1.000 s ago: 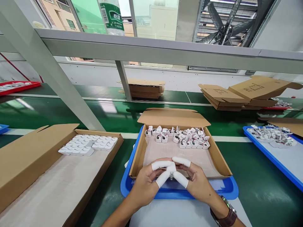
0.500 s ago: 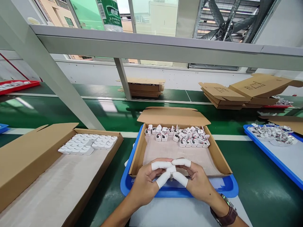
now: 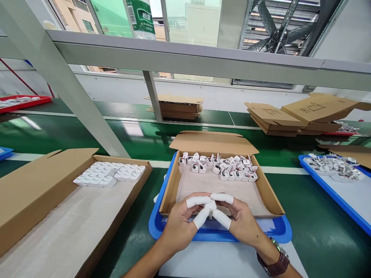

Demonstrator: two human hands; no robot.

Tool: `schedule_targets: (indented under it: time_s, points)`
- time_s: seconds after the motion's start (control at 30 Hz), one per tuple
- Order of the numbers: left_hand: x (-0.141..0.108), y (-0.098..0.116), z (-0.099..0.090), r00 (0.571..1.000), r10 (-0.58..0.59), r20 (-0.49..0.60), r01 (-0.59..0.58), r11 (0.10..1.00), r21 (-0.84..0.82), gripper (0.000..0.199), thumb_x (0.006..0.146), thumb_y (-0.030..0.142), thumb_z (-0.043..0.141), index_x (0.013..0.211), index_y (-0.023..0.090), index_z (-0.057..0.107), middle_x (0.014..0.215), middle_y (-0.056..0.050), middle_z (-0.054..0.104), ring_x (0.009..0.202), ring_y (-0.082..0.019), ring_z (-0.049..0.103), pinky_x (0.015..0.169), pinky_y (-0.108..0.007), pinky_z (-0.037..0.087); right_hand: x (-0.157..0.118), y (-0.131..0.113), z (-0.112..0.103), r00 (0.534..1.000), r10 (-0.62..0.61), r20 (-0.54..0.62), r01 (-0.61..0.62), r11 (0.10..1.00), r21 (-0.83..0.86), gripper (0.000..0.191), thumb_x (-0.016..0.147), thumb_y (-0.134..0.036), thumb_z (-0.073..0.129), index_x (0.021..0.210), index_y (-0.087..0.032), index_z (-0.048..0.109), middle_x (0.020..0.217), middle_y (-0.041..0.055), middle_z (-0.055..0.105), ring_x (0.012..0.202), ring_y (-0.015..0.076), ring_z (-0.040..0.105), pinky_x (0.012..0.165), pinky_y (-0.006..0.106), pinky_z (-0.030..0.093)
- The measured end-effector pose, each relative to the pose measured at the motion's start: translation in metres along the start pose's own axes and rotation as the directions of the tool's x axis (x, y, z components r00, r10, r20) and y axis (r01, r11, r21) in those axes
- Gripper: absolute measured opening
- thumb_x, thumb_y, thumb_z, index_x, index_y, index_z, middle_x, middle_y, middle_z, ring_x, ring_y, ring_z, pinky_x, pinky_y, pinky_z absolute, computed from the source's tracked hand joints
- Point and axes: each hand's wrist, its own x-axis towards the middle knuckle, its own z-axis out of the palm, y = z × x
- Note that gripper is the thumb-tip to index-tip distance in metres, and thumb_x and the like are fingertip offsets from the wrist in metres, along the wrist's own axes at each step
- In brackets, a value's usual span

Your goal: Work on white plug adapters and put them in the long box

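Note:
A small white part (image 3: 210,207) with a metal bit at its lower side is pinched between both hands. My left hand (image 3: 184,220) and my right hand (image 3: 242,220) grip it with thumbs and index fingers, which wear white finger covers. Both hands are over the near edge of an open cardboard box (image 3: 167,193). Inside the box, white parts with wires (image 3: 232,168) stand in uneven rows at the far side. The box rests on a blue tray (image 3: 156,227). A watch is on my right wrist.
At left, another cardboard box (image 3: 116,231) holds white housings (image 3: 101,173). A blue tray (image 3: 333,199) with a pile of wired parts lies at right. Further back are cardboard boxes (image 3: 275,116), a red tray (image 3: 43,101) and a metal frame bar (image 3: 188,58).
The view has shifted slightly. Both hands keep their grip on the white part, which looks slightly tilted compared with before.

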Motion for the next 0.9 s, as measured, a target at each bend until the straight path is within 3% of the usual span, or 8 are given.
schedule_targets:
  time_s: [0.3,0.53,0.73,0.9]
  points:
    - [0.001,0.012,0.000,1.000,-0.009,0.026,0.006,0.994,0.109,0.023,0.090,0.012,0.069,0.109,0.022,0.078,0.123,-0.008,0.074,0.103,-0.020,0.075,0.090,-0.025,0.063,0.000,-0.005,0.002,1.000,0.003,-0.025,-0.004,1.000,-0.027,0.027,0.092,-0.028,0.071,0.118,-0.024,0.069,0.119,0.0070,0.076,0.111,0.0209,0.073,0.099,0.034,0.058]
    - [0.001,0.010,-0.004,0.997,-0.040,0.073,0.033,0.995,0.092,0.021,0.092,0.018,0.068,0.111,0.021,0.078,0.129,-0.011,0.071,0.109,-0.025,0.074,0.095,-0.033,0.063,0.001,-0.007,0.003,0.998,0.033,-0.047,-0.033,0.999,0.001,0.031,0.086,-0.031,0.080,0.113,-0.023,0.068,0.112,0.0068,0.078,0.106,0.0230,0.075,0.097,0.036,0.060]
    - [0.001,0.002,-0.002,0.997,-0.052,0.049,0.050,0.998,0.037,0.023,0.091,0.023,0.070,0.113,0.019,0.077,0.124,-0.011,0.074,0.107,-0.026,0.074,0.092,-0.032,0.063,0.003,-0.001,0.004,0.998,0.041,-0.041,-0.039,0.998,0.047,0.054,0.083,-0.038,0.084,0.130,-0.025,0.062,0.115,0.0084,0.077,0.105,0.0240,0.074,0.101,0.043,0.058]
    - [-0.001,-0.005,-0.003,0.989,-0.144,-0.026,0.145,0.989,0.012,0.030,0.086,0.029,0.077,0.114,0.017,0.074,0.118,-0.011,0.077,0.103,-0.026,0.075,0.088,-0.032,0.065,0.003,0.000,0.004,1.000,-0.003,-0.019,0.004,0.998,0.070,0.057,0.091,-0.044,0.074,0.142,-0.026,0.056,0.123,0.0103,0.074,0.112,0.0232,0.072,0.107,0.047,0.054]
